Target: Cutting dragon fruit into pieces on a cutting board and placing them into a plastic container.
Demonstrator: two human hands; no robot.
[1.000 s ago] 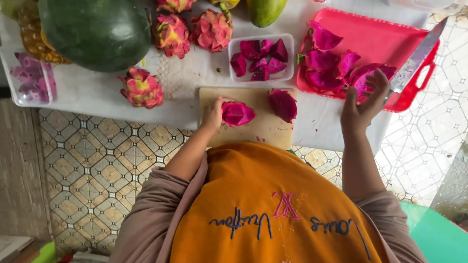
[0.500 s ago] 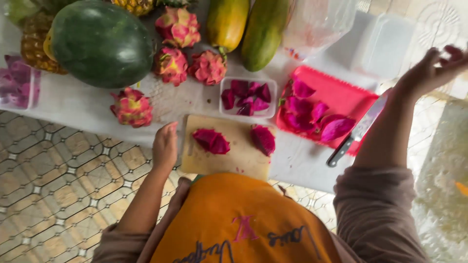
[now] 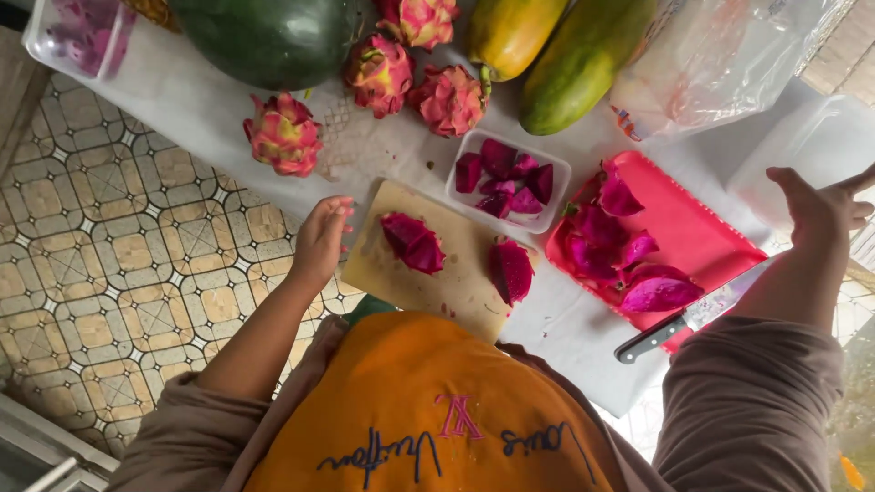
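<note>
My left hand (image 3: 321,241) rests open at the left edge of a wooden cutting board (image 3: 451,282), holding nothing. Two peeled magenta dragon fruit pieces (image 3: 412,242) (image 3: 510,270) lie on the board. My right hand (image 3: 825,208) is stretched out to the far right, fingers spread, over a stack of clear plastic containers (image 3: 811,146). A knife (image 3: 693,317) with a black handle lies on the front edge of a red tray (image 3: 702,228) that holds dragon fruit peels (image 3: 620,255). A small clear container (image 3: 508,178) of cut fruit chunks sits behind the board.
Whole dragon fruits (image 3: 283,133) (image 3: 448,98), a watermelon (image 3: 264,36), two papayas (image 3: 583,64) and a clear plastic bag (image 3: 729,55) fill the back of the white table. Another container of fruit (image 3: 77,36) stands far left. Tiled floor (image 3: 118,255) lies to the left.
My right hand set the knife down on the tray edge and reached out to the right. My left hand left the fruit piece and moved to the board's left edge. The view shifted.
</note>
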